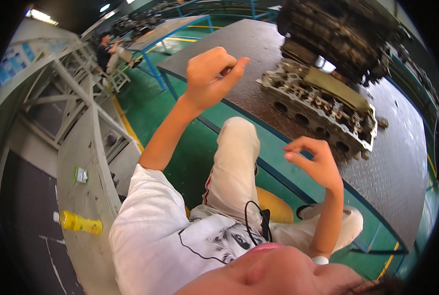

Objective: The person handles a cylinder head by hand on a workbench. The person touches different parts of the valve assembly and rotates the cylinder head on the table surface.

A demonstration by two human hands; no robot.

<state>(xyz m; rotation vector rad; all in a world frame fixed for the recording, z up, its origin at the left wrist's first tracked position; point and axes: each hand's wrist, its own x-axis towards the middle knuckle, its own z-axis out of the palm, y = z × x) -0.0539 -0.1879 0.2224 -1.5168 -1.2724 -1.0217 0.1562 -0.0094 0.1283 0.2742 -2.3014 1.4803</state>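
Note:
My left hand [212, 76] is raised in front of the near edge of a metal table [377, 172], its fingers curled into a loose fist with the thumb sticking out. Nothing shows in it. Lower and to the right, my right hand [315, 160] hovers by the same edge, fingers bent, with a gap between thumb and forefinger and nothing held. The closest thing to both hands is an engine cylinder head [345, 125] lying on the table, its round ports toward me. Neither hand touches it.
Behind the cylinder head stands a large dark engine [332, 37]. At my left, a grey ledge [77, 191] holds a yellow bottle [84, 223] on its side and a small green-and-white packet [81, 174]. Another person [112, 51] sits beside a farther table [168, 32].

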